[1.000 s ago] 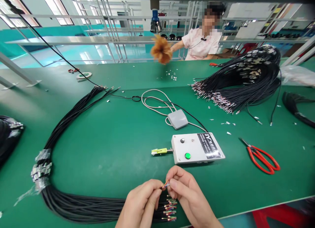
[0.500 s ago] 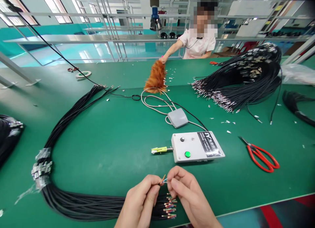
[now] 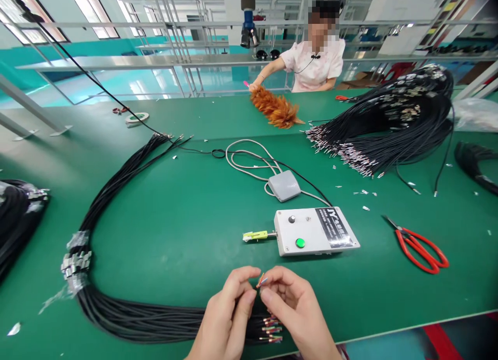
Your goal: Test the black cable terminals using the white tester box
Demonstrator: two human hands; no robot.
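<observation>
Low in the middle, my left hand (image 3: 227,313) is closed around a black cable's end, its thumb and forefinger bent near the tip. Thin coloured wires (image 3: 261,281), orange and blue among them, fan out of that end. My right hand (image 3: 298,305) pinches at these wires with thumb and forefinger. Most of the held cable is hidden by my fingers. Beneath the hands lies a bundle of black cables (image 3: 148,318), its stripped, multicoloured ends (image 3: 272,329) showing between my wrists. Just beyond stands a white control box (image 3: 307,230) with a green button and a yellow-green tip.
Red-handled scissors (image 3: 422,250) lie at the right. Behind the box are a grey pedal (image 3: 285,185) and its looped cord. A large cable heap (image 3: 397,121) fills the back right. Across the green table (image 3: 175,235), a person (image 3: 317,64) holds an orange feather duster (image 3: 274,108).
The other person's duster has swung to the right and up from the cord. My fingers have shifted slightly around the wires, with the left forefinger lifted a little. The view has shifted slightly.
</observation>
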